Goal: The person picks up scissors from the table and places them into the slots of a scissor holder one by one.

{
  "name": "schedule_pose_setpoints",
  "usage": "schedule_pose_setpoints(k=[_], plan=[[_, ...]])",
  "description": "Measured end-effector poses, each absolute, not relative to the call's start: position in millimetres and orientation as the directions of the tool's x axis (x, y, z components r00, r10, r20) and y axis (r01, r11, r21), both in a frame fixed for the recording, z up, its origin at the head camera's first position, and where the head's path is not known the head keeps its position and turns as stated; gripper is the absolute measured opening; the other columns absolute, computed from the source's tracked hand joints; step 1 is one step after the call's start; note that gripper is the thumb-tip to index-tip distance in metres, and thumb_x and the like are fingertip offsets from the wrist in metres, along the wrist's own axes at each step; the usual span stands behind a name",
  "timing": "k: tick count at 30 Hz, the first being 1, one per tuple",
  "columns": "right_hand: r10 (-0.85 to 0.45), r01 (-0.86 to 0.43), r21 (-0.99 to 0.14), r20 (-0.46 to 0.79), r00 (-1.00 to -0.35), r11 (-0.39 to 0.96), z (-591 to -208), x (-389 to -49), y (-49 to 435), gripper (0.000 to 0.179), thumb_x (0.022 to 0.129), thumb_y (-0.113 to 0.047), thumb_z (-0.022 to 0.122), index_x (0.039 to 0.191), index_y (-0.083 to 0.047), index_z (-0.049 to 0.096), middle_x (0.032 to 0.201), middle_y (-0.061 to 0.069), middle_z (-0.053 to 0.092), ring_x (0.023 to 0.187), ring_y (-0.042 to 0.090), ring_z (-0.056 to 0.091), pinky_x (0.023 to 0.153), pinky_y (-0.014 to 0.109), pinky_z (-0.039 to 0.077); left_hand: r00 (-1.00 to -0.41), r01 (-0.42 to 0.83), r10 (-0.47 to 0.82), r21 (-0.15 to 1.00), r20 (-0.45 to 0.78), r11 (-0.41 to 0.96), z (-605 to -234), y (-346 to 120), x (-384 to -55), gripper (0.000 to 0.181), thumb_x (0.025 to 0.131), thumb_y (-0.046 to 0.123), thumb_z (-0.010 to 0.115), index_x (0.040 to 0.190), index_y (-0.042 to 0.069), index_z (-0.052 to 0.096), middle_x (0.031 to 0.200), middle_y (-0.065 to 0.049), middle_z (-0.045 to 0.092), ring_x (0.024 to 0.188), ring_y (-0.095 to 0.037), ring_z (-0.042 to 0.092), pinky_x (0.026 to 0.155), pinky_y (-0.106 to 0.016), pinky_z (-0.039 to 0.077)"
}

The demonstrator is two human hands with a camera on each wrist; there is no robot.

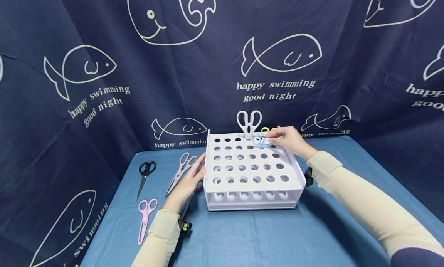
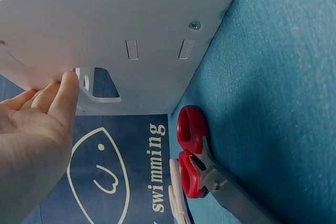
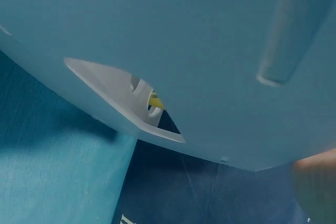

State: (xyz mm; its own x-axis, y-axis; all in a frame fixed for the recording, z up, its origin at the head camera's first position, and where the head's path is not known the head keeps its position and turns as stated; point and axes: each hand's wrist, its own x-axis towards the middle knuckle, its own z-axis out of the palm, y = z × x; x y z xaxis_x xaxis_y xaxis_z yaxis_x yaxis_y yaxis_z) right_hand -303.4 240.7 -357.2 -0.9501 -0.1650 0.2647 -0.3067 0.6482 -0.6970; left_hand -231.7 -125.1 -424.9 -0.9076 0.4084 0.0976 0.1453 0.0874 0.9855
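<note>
A white rack (image 1: 247, 186) with rows of round holes stands upright on the table. My right hand (image 1: 293, 141) pinches the handle of light blue scissors (image 1: 262, 145) at the back right of its top. Close behind, scissors with yellow handles (image 1: 264, 132) show partly, the rest hidden by the hand. White scissors (image 1: 248, 131) stand handles up in the back row. My left hand (image 1: 187, 182) touches the rack's left side panel (image 2: 157, 19) with extended fingers, beside a cutout. In the right wrist view, the right side panel (image 3: 210, 51) covers most of the picture.
Left of the rack lie black scissors (image 1: 143, 176), pink scissors (image 1: 143, 219) and pale pink scissors (image 1: 178, 172). Red-handled scissors (image 2: 216, 186) lie close by the rack's left side, partly behind my left hand in the head view. A dark blue printed curtain (image 1: 194, 82) hangs behind the table.
</note>
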Motion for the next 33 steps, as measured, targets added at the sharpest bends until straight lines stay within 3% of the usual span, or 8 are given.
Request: schedule_pose_setpoints(k=[9,17,26,33], plan=[[-0.17,-0.284,-0.697,0.23,-0.958,0.658,-356.5,-304.0,241.8,0.021,0.087,-0.014,0.072,0.106,-0.006,0.074,0.106,0.013,0.071,0.088,0.016,0.059,0.074,0.021,0.044,-0.909,0.147,0.405,0.984,0.094,0.1,-424.2,-125.7,-232.4,0.059,0.104,0.024,0.042,0.156,0.019,0.016,0.163,-0.007,0.016,0.148,-0.027,0.022,0.119,-0.048,0.024],[-0.218,-0.322,-0.728,0.238,-0.946,0.605,-355.4,-302.6,244.0,0.031,0.087,-0.015,0.072,0.115,-0.001,0.069,0.102,0.016,0.072,0.084,0.003,0.061,0.074,0.014,0.046,-0.905,0.154,0.413,0.984,0.104,0.089,-424.8,-126.3,-232.0,0.058,0.104,0.023,0.042,0.156,0.019,0.016,0.163,-0.007,0.016,0.148,-0.026,0.022,0.119,-0.048,0.024],[-0.226,-0.296,-0.778,0.202,-0.953,0.553,-353.6,-299.3,249.9,0.039,0.09,-0.02,0.07,0.122,0.0,0.065,0.117,0.018,0.069,0.099,0.006,0.064,0.08,0.009,0.046,-0.901,0.149,0.423,0.984,0.096,0.094,-422.8,-124.0,-233.9,0.058,0.105,0.025,0.042,0.156,0.022,0.016,0.163,-0.005,0.016,0.148,-0.025,0.021,0.119,-0.048,0.024],[-0.199,-0.281,-0.808,0.205,-0.958,0.518,-353.7,-298.6,250.6,0.04,0.092,-0.024,0.067,0.125,-0.001,0.064,0.125,0.016,0.065,0.098,-0.006,0.061,0.084,0.004,0.043,-0.906,0.143,0.412,0.987,0.101,0.072,-424.3,-125.9,-232.1,0.059,0.104,0.023,0.042,0.156,0.019,0.015,0.163,-0.008,0.015,0.149,-0.027,0.021,0.119,-0.05,0.023]])
